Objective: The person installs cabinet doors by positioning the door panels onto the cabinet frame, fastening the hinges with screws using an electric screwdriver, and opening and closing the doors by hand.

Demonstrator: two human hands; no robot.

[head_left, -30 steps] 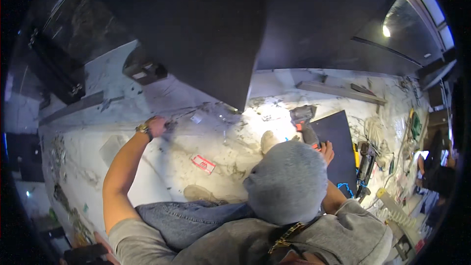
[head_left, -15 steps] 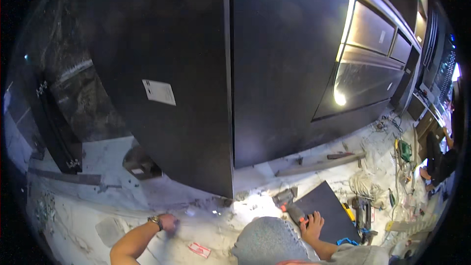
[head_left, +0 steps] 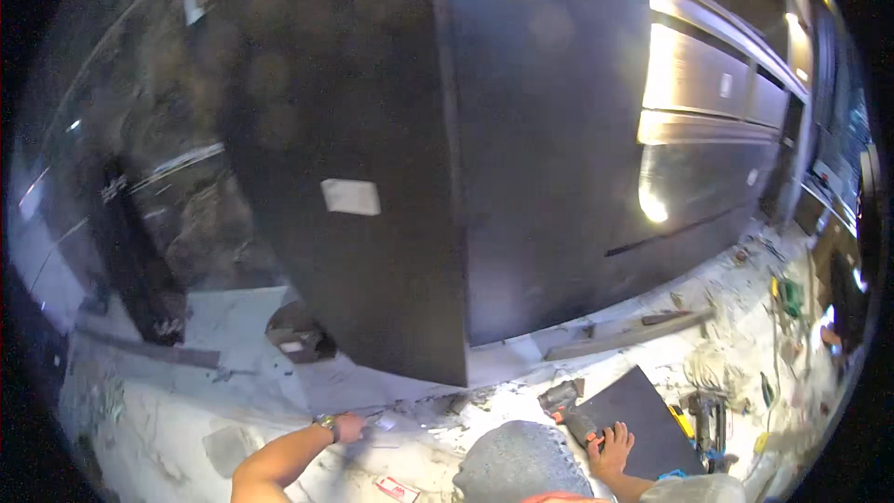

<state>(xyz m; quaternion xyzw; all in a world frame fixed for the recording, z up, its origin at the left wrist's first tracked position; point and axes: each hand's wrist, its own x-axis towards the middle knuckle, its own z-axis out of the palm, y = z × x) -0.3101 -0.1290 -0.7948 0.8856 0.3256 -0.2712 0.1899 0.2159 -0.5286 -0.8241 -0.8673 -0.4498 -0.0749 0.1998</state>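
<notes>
My left hand (head_left: 350, 427), with a watch on its wrist, is low over the pale marbled floor. Its fingers look bunched together; whatever they may hold is too small to make out. Just right of them lies a small whitish piece (head_left: 384, 422). My right hand (head_left: 612, 452) rests on a flat black panel (head_left: 635, 407), its fingers stretched out and apart. They touch the near end of a dark cordless drill (head_left: 571, 413) with orange parts, which lies at the panel's left edge. Between my arms shows my grey-clad knee (head_left: 521, 461).
Tall dark cabinet panels (head_left: 549, 158) rise in front, one bearing a white label (head_left: 351, 197). A red-and-white packet (head_left: 398, 489) lies near me. To the right are a yellow-handled tool (head_left: 682, 420), a wood strip (head_left: 629, 335), a green tool (head_left: 791, 296) and a person (head_left: 835, 303).
The whole view has shifted, so the cabinet and floor things appear further right and lower. My left hand has moved a little toward the whitish piece. The right hand stays by the drill.
</notes>
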